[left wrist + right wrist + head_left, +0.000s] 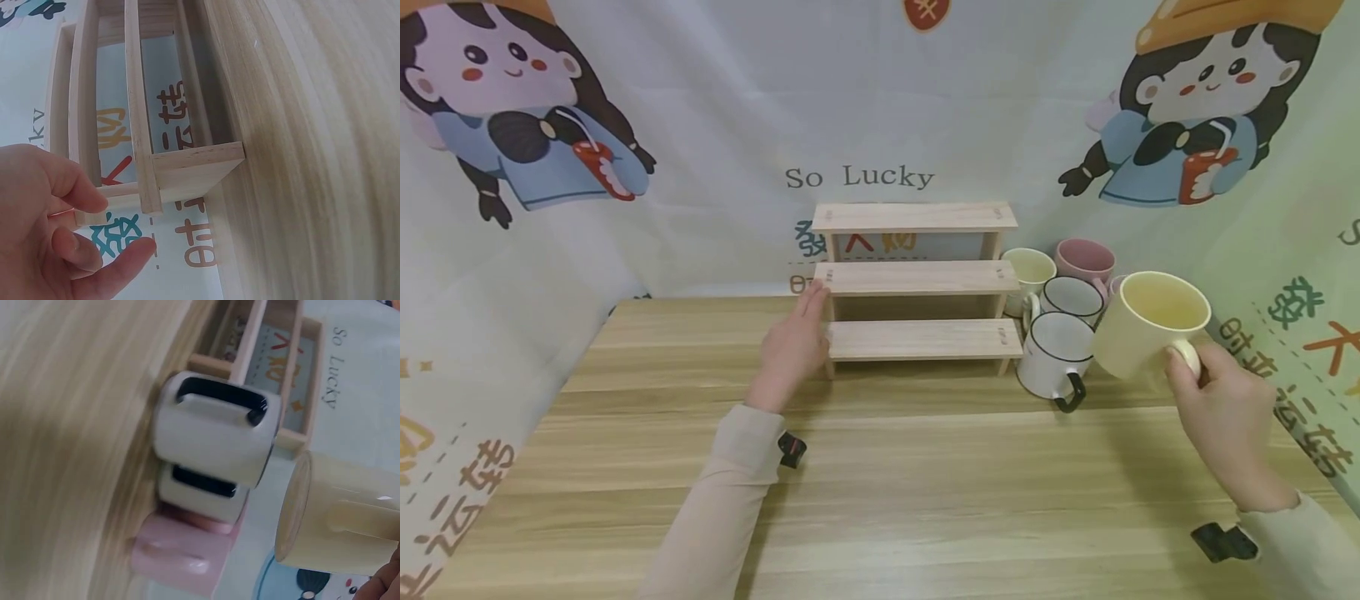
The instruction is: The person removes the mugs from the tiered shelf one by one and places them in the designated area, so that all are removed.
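My right hand (1228, 408) grips the handle of a pale yellow mug (1138, 333), holding it upright above the table at the right. In the right wrist view the yellow mug (337, 519) is raised beside the other mugs, and only the fingertips show. A three-tier wooden shelf (917, 279) stands at the back of the table. By its left end is my left hand (793, 346), fingers near the middle tier. In the left wrist view the left hand (69, 231) has loosely bent fingers beside the shelf ends; contact is hard to tell.
Right of the shelf stand a white mug with a black handle (1055, 354), a second black-rimmed white mug (1072, 298), a pink mug (1084, 258) and a cream mug (1028, 268). Another pink rim is partly hidden. Printed cloth (722, 125) hangs behind the wooden table (925, 483).
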Action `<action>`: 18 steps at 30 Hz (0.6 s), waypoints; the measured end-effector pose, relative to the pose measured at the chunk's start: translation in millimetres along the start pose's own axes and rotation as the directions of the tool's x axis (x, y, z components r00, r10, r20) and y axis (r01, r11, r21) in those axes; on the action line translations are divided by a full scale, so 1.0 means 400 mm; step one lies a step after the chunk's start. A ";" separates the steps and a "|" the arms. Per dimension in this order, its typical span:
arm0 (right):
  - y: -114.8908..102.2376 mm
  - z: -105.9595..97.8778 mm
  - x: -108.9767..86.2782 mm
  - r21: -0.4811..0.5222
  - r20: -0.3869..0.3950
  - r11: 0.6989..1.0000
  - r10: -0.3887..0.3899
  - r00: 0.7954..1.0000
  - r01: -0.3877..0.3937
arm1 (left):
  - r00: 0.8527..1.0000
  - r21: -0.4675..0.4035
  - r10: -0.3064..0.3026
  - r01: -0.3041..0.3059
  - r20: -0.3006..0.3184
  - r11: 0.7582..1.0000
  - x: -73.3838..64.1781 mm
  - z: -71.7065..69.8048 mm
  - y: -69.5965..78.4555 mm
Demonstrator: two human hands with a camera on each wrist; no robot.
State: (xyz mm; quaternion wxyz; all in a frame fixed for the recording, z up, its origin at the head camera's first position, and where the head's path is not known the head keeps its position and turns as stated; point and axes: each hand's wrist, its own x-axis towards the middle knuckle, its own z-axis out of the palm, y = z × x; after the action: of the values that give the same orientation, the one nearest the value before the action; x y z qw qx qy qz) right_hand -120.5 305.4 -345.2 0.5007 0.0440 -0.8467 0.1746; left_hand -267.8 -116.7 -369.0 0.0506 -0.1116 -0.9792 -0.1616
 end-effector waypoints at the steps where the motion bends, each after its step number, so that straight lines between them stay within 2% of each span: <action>1: 0.009 -0.002 -0.005 -0.007 0.002 1.000 -0.006 1.000 0.006 | 1.000 0.002 0.001 -0.001 -0.001 1.000 0.001 0.000 0.000; 8: 0.075 0.008 -0.043 -0.040 0.041 0.998 -0.045 0.998 0.046 | 1.000 0.009 -0.003 0.003 -0.004 1.000 0.006 -0.001 -0.001; 18: 0.143 0.038 -0.073 -0.046 0.134 0.998 -0.043 0.990 0.049 | 1.000 0.006 0.017 -0.017 -0.019 1.000 0.003 0.003 0.004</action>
State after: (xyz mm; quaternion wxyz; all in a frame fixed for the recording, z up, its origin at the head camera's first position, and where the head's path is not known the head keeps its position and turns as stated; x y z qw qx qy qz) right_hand -133.1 350.6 -391.6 0.4481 0.0627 -0.8809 0.1388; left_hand -268.7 -114.5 -369.2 0.0615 -0.1182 -0.9782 -0.1593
